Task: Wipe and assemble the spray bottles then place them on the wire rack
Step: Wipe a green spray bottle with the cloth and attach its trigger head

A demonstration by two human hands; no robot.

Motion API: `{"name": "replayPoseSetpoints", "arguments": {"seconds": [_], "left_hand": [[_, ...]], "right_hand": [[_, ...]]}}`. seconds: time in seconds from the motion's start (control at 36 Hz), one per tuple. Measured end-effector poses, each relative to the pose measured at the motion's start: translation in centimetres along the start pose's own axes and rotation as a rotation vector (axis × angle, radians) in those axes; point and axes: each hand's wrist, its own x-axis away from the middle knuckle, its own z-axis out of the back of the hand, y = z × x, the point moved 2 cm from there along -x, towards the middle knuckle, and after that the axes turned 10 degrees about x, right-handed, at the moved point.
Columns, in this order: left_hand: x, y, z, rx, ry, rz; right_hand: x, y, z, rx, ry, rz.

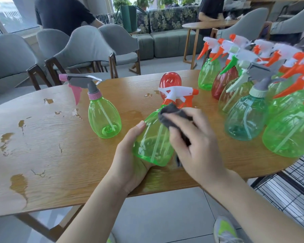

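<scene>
My left hand [130, 163] grips the base of a green spray bottle [152, 142] tilted away from me, its white and orange trigger head [178, 94] pointing to the far side. My right hand [197, 142] holds a grey cloth [174, 114] pressed against the bottle's upper side. A green bottle with a grey and pink head [104, 116] stands upright to the left. A red bottle body [170, 83] without a head sits behind. Several assembled bottles [247, 116] stand in a group at the right. The black wire rack [291, 186] is at the lower right, beside the table.
The wooden table [51, 155] has worn patches and wet spots on its left half. Grey chairs [88, 48] stand behind it. People sit in the background near a sofa [165, 37] and another table [209, 25].
</scene>
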Motion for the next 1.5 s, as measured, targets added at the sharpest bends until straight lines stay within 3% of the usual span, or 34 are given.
{"name": "replayPoseSetpoints", "arguments": {"seconds": [0.14, 0.33, 0.53, 0.75, 0.83, 0.92, 1.14, 1.5], "left_hand": [[0.0, 0.0, 0.0, -0.044, 0.018, -0.010], [0.1, 0.0, 0.3, -0.048, 0.070, -0.031], [-0.2, -0.2, 0.5, -0.076, 0.046, -0.057], [0.1, 0.2, 0.4, -0.004, 0.023, 0.024], [0.2, 0.2, 0.2, -0.004, 0.029, 0.021], [0.0, 0.2, 0.0, 0.023, 0.021, -0.011], [-0.1, -0.2, 0.3, -0.056, 0.055, -0.077], [0.0, -0.1, 0.0, -0.081, 0.065, -0.049]], "right_hand": [[-0.4, 0.4, -0.1, -0.044, -0.032, -0.193], [0.4, -0.5, 0.2, -0.092, -0.001, -0.090], [0.3, -0.1, 0.6, -0.104, 0.030, -0.159], [2.9, -2.5, -0.1, -0.002, -0.034, 0.325], [2.7, -2.0, 0.0, 0.028, -0.025, 0.400], [1.9, -1.6, 0.3, 0.061, 0.011, 0.330], [-1.3, -0.1, 0.4, 0.102, -0.041, -0.164], [0.0, -0.5, 0.3, -0.007, 0.021, -0.156]]}}
